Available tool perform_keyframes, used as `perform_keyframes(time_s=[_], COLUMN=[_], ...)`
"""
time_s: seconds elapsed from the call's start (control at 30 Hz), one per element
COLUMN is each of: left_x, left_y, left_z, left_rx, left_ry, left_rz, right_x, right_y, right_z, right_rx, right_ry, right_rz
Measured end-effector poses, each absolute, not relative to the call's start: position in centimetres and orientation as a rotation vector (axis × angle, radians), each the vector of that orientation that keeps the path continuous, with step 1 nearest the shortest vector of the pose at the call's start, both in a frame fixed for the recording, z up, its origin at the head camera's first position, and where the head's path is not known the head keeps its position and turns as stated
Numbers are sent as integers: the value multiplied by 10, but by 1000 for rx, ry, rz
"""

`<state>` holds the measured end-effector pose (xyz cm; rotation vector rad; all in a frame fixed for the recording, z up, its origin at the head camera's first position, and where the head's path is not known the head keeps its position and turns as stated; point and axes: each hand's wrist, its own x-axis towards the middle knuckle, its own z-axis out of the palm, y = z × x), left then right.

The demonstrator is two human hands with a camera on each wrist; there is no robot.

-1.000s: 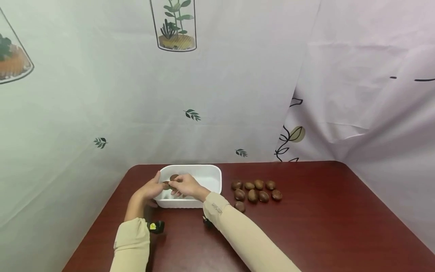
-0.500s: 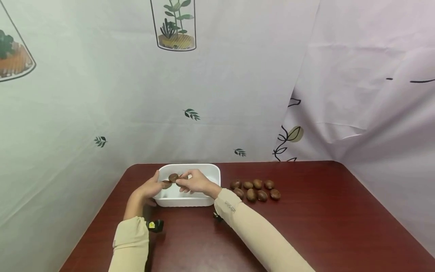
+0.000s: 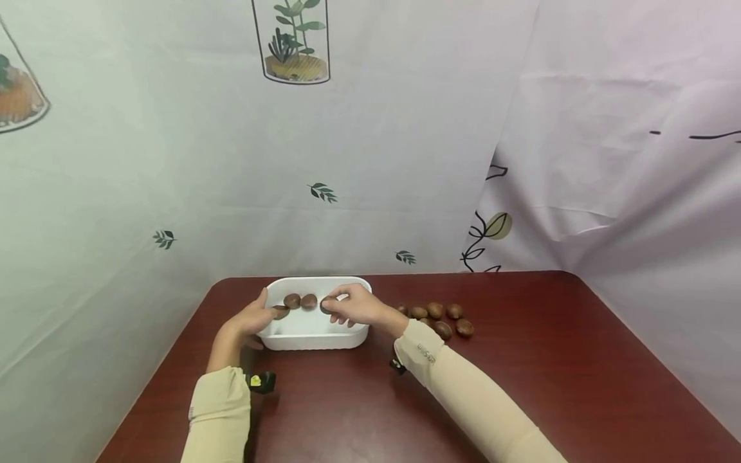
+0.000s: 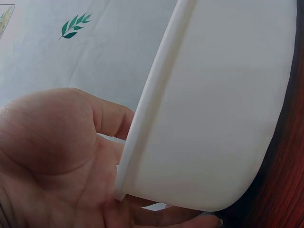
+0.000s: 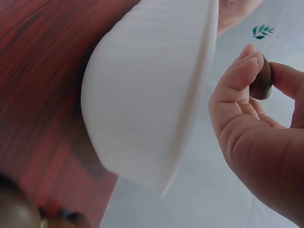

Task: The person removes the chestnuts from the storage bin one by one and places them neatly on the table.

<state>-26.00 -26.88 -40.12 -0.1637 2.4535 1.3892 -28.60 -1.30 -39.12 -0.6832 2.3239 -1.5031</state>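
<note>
A white tray (image 3: 312, 337) stands on the dark red table (image 3: 521, 386). My left hand (image 3: 263, 314) grips its left rim, thumb over the edge; in the left wrist view the palm (image 4: 80, 156) lies against the tray (image 4: 213, 104). A brown chestnut (image 3: 280, 312) sits by those fingers, and two more (image 3: 292, 300) (image 3: 309, 300) lie in a row inside. My right hand (image 3: 336, 302) hovers over the tray's right part and pinches another chestnut (image 3: 326, 306). The right wrist view shows that chestnut (image 5: 260, 83) between finger and thumb above the tray (image 5: 147, 104).
Several loose chestnuts (image 3: 442, 318) lie on the table right of the tray, partly behind my right forearm. A pale printed cloth (image 3: 370, 161) hangs close behind and around the table. Small black devices (image 3: 260, 381) sit at my wrists.
My right hand has moved to the right over the tray. A second chestnut now lies in the row inside it. My left hand has stayed on the rim.
</note>
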Motion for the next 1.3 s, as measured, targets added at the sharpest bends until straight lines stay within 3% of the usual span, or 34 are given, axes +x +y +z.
perform_keyframes(time_s=[1.3], left_x=[-261], left_y=[-271], left_z=[-401], left_rx=[-107], left_ry=[2492], left_rz=[1322], right_x=[-243], right_y=[146], right_z=[-417], right_rx=[-573], right_ry=[2409], right_rz=[-1375])
